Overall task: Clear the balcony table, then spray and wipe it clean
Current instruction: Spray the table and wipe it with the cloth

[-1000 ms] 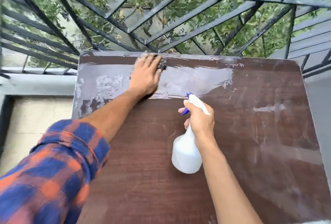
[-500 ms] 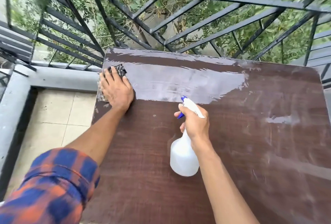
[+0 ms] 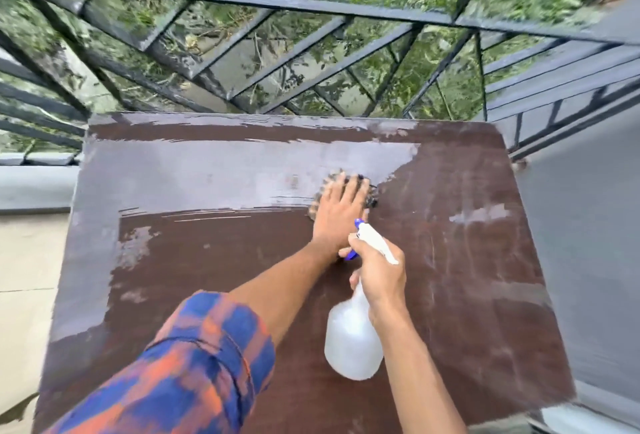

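The left hand [image 3: 337, 215] lay flat, fingers straight, pressing a dark crumpled cloth [image 3: 370, 196] onto the wet brown table [image 3: 467, 312]. Just beside its wrist, the right hand [image 3: 379, 270] curled round the neck of a white spray bottle [image 3: 351, 343]. The cloth looked soft and limp, best driven under a flat palm. The bottle seemed light, safest held at its neck.
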Available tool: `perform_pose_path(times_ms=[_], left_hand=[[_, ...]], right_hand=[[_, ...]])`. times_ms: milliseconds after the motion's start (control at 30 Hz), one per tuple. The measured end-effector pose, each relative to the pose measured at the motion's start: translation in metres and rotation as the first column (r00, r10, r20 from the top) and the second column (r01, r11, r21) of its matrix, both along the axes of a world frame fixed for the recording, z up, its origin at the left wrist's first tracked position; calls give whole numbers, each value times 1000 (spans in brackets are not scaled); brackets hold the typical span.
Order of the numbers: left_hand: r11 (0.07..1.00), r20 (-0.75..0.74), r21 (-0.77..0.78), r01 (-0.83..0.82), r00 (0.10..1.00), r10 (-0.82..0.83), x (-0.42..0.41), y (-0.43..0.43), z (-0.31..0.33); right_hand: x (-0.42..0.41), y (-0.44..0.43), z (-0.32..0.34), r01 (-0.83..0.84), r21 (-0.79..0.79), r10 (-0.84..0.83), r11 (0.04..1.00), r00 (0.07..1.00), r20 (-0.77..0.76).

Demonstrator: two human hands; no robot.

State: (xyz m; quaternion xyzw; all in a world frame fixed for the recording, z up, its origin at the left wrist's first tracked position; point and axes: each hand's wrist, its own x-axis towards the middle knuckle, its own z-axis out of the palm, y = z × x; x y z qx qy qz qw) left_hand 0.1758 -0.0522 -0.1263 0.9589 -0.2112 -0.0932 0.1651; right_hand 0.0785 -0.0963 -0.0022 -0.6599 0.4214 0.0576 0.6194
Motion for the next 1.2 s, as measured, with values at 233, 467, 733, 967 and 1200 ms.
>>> perform_pose_path(times_ms=[233, 467, 733, 967, 1200], left_hand=[[976, 83, -75, 204, 977, -198, -6, 12, -7], [989, 195, -110, -96, 974, 116, -28, 133, -11], [661, 151, -61, -748, 647, 747, -110, 304, -15], [416, 131, -64, -907, 405, 905, -170, 305, -18], [474, 128, -42, -879, 466, 875, -153, 212, -10]], right_hand=[[-20, -39, -5, 39, -13, -39, 999, 999, -10], [-31, -19, 3, -100, 70, 102, 993, 994, -28], [-35, 31, 7, -322, 143, 330, 936, 944, -35], [-49, 41, 8, -455, 132, 464, 881, 884, -53], [-66, 16, 4, -445, 104, 452, 890, 890, -65]])
